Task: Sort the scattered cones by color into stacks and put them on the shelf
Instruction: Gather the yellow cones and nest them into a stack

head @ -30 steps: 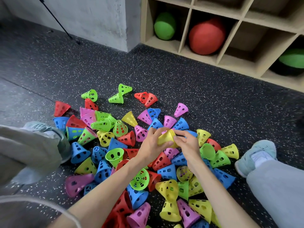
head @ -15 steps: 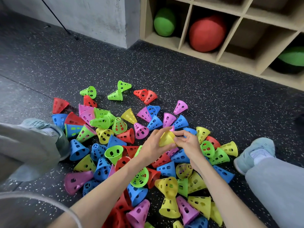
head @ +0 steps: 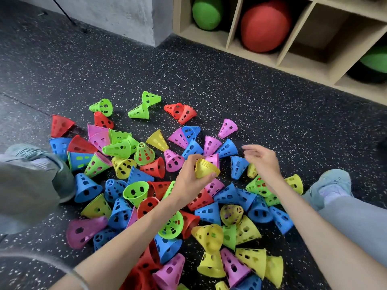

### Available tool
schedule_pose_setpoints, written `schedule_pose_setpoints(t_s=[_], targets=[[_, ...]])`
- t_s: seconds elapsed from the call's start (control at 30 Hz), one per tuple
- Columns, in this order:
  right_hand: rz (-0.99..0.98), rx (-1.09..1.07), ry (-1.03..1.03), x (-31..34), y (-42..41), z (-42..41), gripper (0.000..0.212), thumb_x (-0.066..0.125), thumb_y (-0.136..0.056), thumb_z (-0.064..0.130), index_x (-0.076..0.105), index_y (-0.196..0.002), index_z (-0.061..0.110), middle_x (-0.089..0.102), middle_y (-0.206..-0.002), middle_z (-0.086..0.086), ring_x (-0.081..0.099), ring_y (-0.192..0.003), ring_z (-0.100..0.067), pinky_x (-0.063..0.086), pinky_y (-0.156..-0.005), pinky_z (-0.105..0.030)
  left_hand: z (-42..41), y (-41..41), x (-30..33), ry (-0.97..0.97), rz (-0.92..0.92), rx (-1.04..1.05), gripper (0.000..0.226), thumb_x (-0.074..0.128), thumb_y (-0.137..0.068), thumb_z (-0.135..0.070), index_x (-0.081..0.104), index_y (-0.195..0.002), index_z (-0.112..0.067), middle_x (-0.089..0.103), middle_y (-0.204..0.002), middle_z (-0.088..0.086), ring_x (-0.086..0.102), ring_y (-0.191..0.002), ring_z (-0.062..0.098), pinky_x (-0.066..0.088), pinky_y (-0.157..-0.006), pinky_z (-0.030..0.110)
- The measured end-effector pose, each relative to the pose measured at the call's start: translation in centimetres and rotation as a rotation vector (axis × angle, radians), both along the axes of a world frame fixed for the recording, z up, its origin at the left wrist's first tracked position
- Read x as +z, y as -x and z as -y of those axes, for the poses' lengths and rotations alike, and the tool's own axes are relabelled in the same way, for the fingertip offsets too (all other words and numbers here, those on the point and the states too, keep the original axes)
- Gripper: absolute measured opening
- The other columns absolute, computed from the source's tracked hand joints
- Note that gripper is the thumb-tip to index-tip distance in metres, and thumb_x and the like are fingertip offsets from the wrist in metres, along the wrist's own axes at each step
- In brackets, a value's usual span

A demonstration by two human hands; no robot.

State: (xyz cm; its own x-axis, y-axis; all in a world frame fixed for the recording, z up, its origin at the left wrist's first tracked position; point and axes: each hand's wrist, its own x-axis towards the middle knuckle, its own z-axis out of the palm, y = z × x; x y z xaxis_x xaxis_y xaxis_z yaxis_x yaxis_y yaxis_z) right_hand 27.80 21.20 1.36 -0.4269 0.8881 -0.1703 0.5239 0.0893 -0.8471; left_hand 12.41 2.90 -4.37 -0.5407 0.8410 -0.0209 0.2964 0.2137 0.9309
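Note:
My left hand (head: 189, 177) grips a small stack of yellow cones (head: 204, 168) above the middle of the pile. My right hand (head: 261, 160) hovers just to the right of it, fingers loosely curled and holding nothing. Below them, a heap of perforated cones (head: 159, 193) in red, blue, green, yellow and pink lies scattered on the dark speckled floor. A loose yellow cone (head: 295, 183) lies beyond my right wrist, and another yellow cone (head: 157, 140) lies to the upper left. The wooden shelf (head: 278, 59) stands at the top right.
Shelf cubbies hold a green ball (head: 206, 12), a red ball (head: 265, 25) and another green ball (head: 374, 58). My left shoe (head: 60, 174) and right shoe (head: 333, 185) flank the pile. A grey wall corner (head: 134, 19) stands behind bare floor.
My right hand has let go of the yellow stack and drawn away to the right. My left hand still holds the stack in about the same place.

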Motion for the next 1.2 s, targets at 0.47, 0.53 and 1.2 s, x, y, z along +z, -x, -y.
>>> schedule_pose_setpoints(t_s=[0.47, 0.53, 1.2], targets=[[0.457, 0.029, -0.149, -4.9, -2.2, -5.1, 0.05, 0.05, -0.094, -0.001, 0.07, -0.124, 0.034, 0.073, -0.109, -0.001, 0.051, -0.049, -0.018, 0.043, -0.047, -0.03, -0.7, -0.7, -1.9, 0.022, 0.077, 0.044, 0.063, 0.074, -0.084, -0.058, 0.045, -0.133, -0.031, 0.056, -0.124, -0.016, 0.062, -0.092, 0.001, 0.05, -0.076, 0.021], [0.485, 0.0, -0.192, -5.0, -2.3, -5.0, 0.05, 0.05, -0.095, -0.003, 0.07, -0.121, 0.035, 0.073, -0.116, 0.002, 0.06, -0.057, -0.023, 0.051, -0.055, -0.034, -0.9, -0.8, -2.2, 0.044, 0.058, 0.041, 0.066, 0.072, -0.083, -0.063, 0.045, -0.134, -0.033, 0.055, -0.126, -0.02, 0.059, -0.1, -0.002, 0.051, -0.082, 0.025], [0.195, -0.07, -0.367, 1.3, 0.3, -1.8, 0.032, 0.053, -0.101, 0.008, 0.07, -0.123, 0.023, 0.071, -0.109, 0.006, 0.065, -0.096, -0.013, 0.051, -0.083, -0.032, 0.3, -1.7, 0.5, 0.003, 0.131, 0.046, 0.068, 0.076, -0.091, -0.035, 0.041, -0.148, -0.022, 0.056, -0.1, -0.028, 0.047, -0.05, -0.001, 0.046, -0.058, 0.025]])
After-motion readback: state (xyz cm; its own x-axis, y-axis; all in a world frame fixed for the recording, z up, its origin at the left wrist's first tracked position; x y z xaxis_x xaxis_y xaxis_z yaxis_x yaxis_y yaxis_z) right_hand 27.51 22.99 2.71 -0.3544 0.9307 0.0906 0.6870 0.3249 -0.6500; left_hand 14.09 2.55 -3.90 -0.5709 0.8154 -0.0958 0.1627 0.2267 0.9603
